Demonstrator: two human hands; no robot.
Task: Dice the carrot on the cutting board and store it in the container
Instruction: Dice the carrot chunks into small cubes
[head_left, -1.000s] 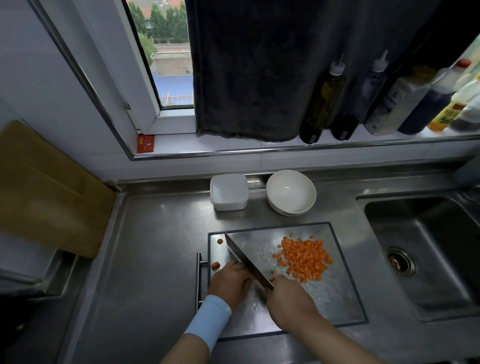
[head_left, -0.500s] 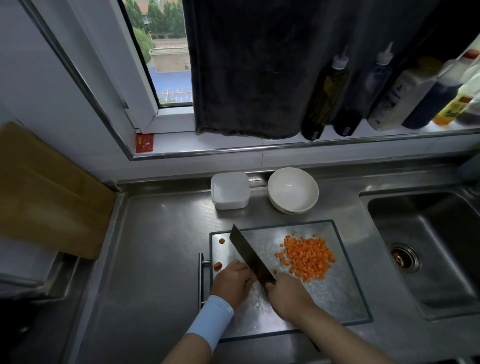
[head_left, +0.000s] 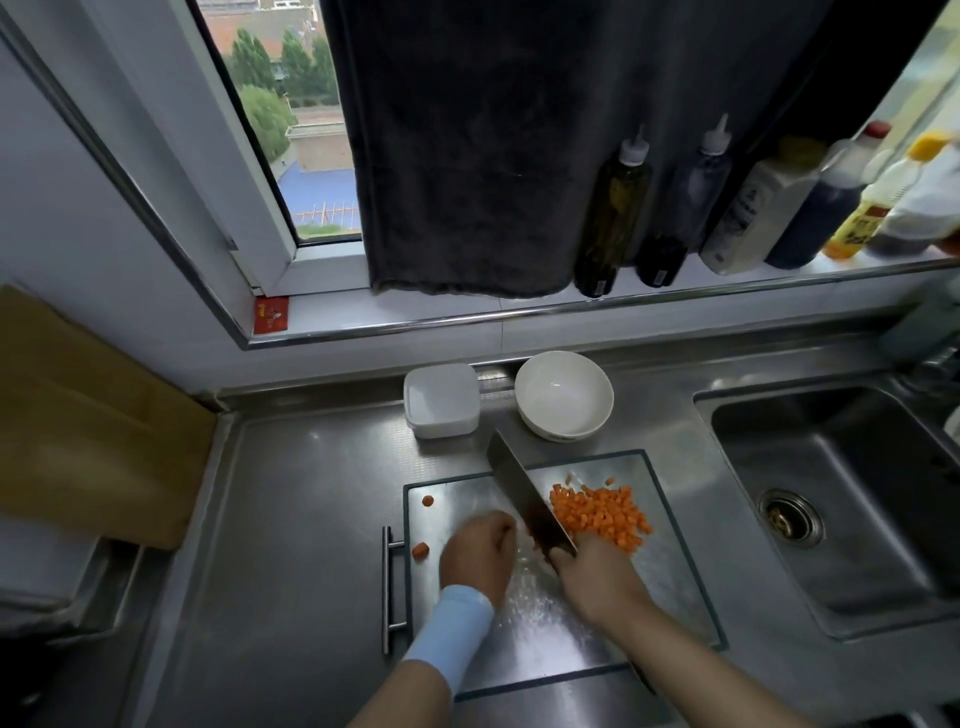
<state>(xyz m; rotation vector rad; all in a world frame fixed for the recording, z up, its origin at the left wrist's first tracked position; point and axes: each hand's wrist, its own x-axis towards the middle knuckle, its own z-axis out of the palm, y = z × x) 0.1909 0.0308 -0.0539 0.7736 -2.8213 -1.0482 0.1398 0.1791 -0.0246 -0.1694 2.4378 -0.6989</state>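
Head view —
A: We've got diced carrot (head_left: 597, 514) piled on the cutting board (head_left: 670, 587), right of the knife (head_left: 522, 493). Blade's lifted higher than a second ago; mid-chop, we reckon.
B: Grips?
A: Our right hand (head_left: 597, 579) clamps the knife handle. Our left hand (head_left: 478, 551) is curled beside the blade; we can't tell if carrot's under it. The container (head_left: 441, 400) sits just beyond the board. Storing not begun, we judge.

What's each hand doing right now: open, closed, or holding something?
Left hand: fingers curled on the cutting board; whether they hold anything cannot be told.
Right hand: grips the knife.
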